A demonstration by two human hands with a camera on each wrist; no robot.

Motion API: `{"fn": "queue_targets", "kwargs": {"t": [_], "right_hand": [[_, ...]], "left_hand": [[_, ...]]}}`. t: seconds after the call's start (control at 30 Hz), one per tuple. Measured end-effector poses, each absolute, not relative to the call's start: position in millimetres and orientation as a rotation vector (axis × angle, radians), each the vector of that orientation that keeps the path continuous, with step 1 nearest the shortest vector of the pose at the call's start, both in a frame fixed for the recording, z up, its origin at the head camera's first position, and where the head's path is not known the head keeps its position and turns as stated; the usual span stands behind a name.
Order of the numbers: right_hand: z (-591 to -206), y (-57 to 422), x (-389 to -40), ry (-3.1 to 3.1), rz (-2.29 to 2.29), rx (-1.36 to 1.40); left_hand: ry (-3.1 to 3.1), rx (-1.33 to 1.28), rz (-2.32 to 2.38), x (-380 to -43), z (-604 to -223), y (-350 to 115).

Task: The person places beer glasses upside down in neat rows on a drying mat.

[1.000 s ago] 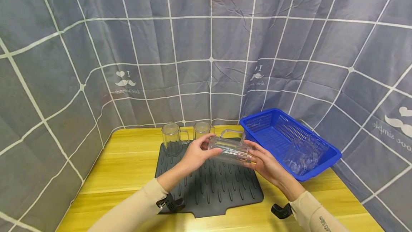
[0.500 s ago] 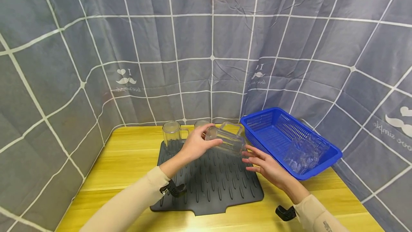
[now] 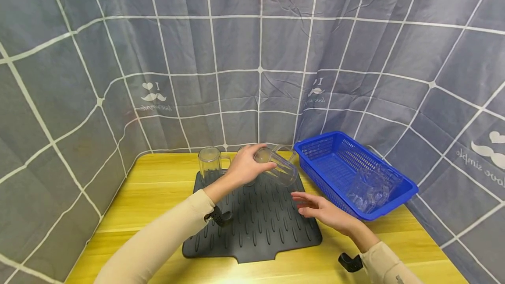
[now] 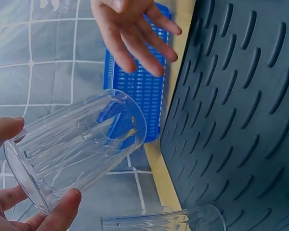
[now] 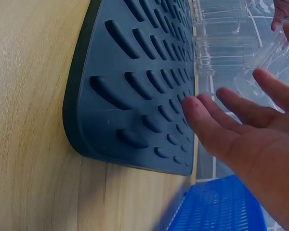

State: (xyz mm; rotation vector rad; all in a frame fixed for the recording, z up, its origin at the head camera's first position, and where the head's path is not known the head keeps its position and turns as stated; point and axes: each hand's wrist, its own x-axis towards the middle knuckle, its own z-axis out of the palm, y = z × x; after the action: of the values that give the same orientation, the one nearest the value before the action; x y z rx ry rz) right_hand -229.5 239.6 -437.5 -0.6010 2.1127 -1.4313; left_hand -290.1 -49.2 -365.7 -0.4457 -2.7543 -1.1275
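Note:
My left hand point(image 3: 248, 163) grips a clear glass mug point(image 3: 282, 169) by its base end, above the back of a dark ridged drying mat point(image 3: 256, 227). The mug is tilted, its rim end pointing right and down, with the handle on the far side. In the left wrist view, thumb and fingers curl round the base of this mug point(image 4: 82, 139). Apart from the mug, my right hand point(image 3: 325, 211) hovers over the mat's right edge with fingers spread and holding nothing. One glass mug point(image 3: 210, 165) stands upside down at the mat's back left; another behind my left hand is mostly hidden.
A blue plastic basket point(image 3: 315, 148) sits at the right on the wooden table point(image 3: 146, 196), with clear glassware point(image 3: 371, 189) in its near right part. A grey checked curtain point(image 3: 236, 47) hangs close behind and at both sides.
My right hand has let go of the mug and drawn away toward me. My left hand alone now holds the mug, which has moved slightly back and tips further downward at its rim end.

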Motion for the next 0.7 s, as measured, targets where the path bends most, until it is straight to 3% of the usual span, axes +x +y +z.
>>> {"fn": "queue_targets", "kwargs": {"t": [0.7], "right_hand": [[-435.1,245.8,-223.3,2.109,-1.407,-0.6]], "left_hand": [[-2.895,-0.414,-0.958,-321.4,-368.3,-18.3]]}}
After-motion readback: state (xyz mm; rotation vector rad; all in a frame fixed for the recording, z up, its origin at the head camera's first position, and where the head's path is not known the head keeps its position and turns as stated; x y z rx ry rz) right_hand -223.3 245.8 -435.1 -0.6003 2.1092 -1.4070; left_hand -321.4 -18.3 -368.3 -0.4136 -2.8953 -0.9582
